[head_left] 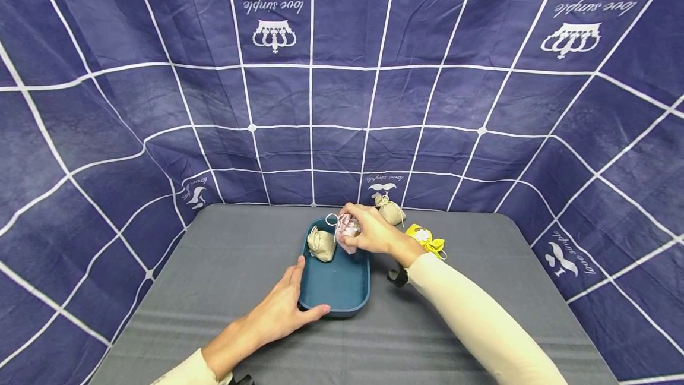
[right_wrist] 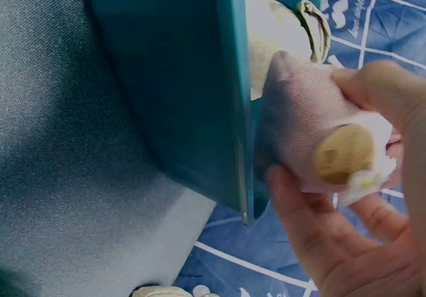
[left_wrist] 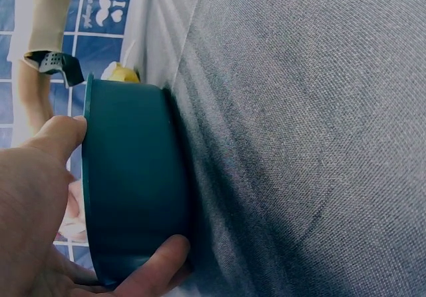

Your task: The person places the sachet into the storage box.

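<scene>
Grey table (head_left: pixel 224 278) carries the blue tray (head_left: pixel 335 290), long axis running away from the person. Left hand (head_left: pixel 280 311) clasps the tray's near-left corner, thumb on the rim. Right hand (head_left: pixel 369 232) pinches a pink pouch (head_left: pixel 347 229) over the far-right rim, probably just inside. Beige pouch (head_left: pixel 321 244) lies in the tray, left of it.

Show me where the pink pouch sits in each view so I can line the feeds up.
Head: pink pouch in the right hand, over the tray's far right edge.
Left wrist: only a pale blurred patch past the tray; cannot tell if it is the pouch.
Right wrist: pouch pinched by fingers, right of centre.
Shared landmark: the teal tray.
</scene>
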{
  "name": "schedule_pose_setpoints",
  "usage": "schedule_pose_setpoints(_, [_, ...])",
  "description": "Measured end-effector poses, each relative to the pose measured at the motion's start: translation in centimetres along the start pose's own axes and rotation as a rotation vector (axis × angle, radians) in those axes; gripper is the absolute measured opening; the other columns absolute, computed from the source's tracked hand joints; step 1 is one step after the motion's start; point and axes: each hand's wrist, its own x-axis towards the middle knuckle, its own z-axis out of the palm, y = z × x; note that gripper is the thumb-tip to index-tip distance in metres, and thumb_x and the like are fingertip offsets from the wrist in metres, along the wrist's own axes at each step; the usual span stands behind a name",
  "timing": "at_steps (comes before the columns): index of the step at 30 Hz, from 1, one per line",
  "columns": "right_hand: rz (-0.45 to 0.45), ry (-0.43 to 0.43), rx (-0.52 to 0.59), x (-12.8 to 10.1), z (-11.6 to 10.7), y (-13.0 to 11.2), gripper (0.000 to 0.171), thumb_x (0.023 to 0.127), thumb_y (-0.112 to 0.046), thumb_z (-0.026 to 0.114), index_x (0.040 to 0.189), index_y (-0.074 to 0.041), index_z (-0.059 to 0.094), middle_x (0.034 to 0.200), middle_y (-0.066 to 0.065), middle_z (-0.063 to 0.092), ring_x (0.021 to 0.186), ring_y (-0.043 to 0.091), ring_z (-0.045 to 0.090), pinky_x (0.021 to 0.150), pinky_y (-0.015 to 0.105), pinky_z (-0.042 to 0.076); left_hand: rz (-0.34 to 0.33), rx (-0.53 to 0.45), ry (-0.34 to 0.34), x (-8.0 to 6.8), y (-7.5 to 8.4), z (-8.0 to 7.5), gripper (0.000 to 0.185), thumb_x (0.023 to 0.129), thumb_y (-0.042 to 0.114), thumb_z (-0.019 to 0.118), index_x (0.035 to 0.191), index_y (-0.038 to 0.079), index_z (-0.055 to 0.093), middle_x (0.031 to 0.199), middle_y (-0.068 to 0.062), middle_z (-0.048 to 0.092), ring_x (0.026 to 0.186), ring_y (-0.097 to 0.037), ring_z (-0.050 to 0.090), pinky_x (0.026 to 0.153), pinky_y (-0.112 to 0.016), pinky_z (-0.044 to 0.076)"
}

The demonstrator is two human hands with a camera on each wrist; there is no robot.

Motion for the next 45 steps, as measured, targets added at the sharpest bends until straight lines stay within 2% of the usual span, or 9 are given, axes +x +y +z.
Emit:
schedule_pose_setpoints(6, [0.017, -0.088, -0.018, -0.5, 0.1, -0.2, 0.071, 0.091, -0.017, 0.100, 0.151, -0.004, 0.066, 0.148, 0.019, 0.075, 0.138, 0.037, 0.075, 0.119, 0.051, 0.062, -0.006, -0.015, -0.005, 0.0, 0.1, 0.2, 0.131, 0.094, 0.062, 0.094, 0.177, -0.015, 0.029, 0.170, -0.038, 0.050, 0.155, -0.049, 0.061, 0.126, -0.062, 0.054])
schedule_pose_setpoints(12, [0.073, -0.101, -0.009, -1.7, -0.5, -0.3, 0.075, 0.093, -0.022, 0.099, 0.157, -0.008, 0.064, 0.155, 0.019, 0.070, 0.138, 0.042, 0.075, 0.119, 0.052, 0.063, -0.014, -0.024, -0.005, -0.1, 0.1, 0.3, 0.133, 0.093, 0.062, 0.095, 0.177, -0.016, 0.028, 0.169, -0.037, 0.052, 0.152, -0.048, 0.063, 0.126, -0.062, 0.054])
schedule_pose_setpoints(19, [0.086, -0.058, -0.023, -3.3, -1.7, 0.2, 0.071, 0.097, -0.027, 0.097, 0.158, -0.009, 0.065, 0.153, 0.018, 0.072, 0.138, 0.042, 0.075, 0.117, 0.057, 0.062, -0.028, -0.025, -0.003, -0.2, 0.0, 0.0, 0.134, 0.093, 0.063, 0.095, 0.178, -0.014, 0.026, 0.169, -0.035, 0.052, 0.153, -0.046, 0.063, 0.126, -0.062, 0.054])
schedule_pose_setpoints(28, [0.148, -0.004, -0.066, -5.8, -3.8, 1.6, 0.070, 0.096, -0.031, 0.097, 0.158, -0.018, 0.068, 0.153, 0.012, 0.073, 0.133, 0.034, 0.075, 0.111, 0.058, 0.063, -0.037, -0.001, 0.009, -0.1, 0.1, -0.1, 0.132, 0.092, 0.061, 0.096, 0.178, -0.014, 0.028, 0.170, -0.033, 0.053, 0.153, -0.044, 0.064, 0.127, -0.060, 0.054])
schedule_pose_setpoints(34, [0.202, 0.003, -0.088, -8.0, -5.1, 2.6, 0.070, 0.096, -0.031, 0.097, 0.158, -0.019, 0.068, 0.156, 0.008, 0.071, 0.138, 0.035, 0.076, 0.113, 0.061, 0.063, -0.024, 0.003, 0.016, 0.1, 0.3, 0.0, 0.132, 0.092, 0.061, 0.096, 0.177, -0.015, 0.029, 0.170, -0.034, 0.053, 0.153, -0.045, 0.063, 0.127, -0.060, 0.053])
schedule_pose_setpoints(40, [0.214, 0.008, -0.114, -10.6, -5.4, 3.7, 0.070, 0.095, -0.034, 0.096, 0.157, -0.017, 0.070, 0.148, 0.008, 0.075, 0.132, 0.036, 0.077, 0.108, 0.061, 0.065, -0.025, 0.008, 0.011, -0.1, 0.2, 0.1, 0.133, 0.092, 0.062, 0.096, 0.178, -0.014, 0.028, 0.172, -0.033, 0.052, 0.155, -0.044, 0.062, 0.129, -0.059, 0.052])
schedule_pose_setpoints(45, [0.215, -0.003, -0.118, -12.4, -5.7, 4.6, 0.069, 0.093, -0.034, 0.097, 0.156, -0.021, 0.071, 0.144, 0.005, 0.075, 0.133, 0.036, 0.075, 0.110, 0.062, 0.063, -0.021, 0.017, 0.009, -0.1, 0.2, 0.2, 0.133, 0.092, 0.063, 0.095, 0.178, -0.014, 0.029, 0.172, -0.033, 0.052, 0.155, -0.044, 0.062, 0.128, -0.059, 0.053])
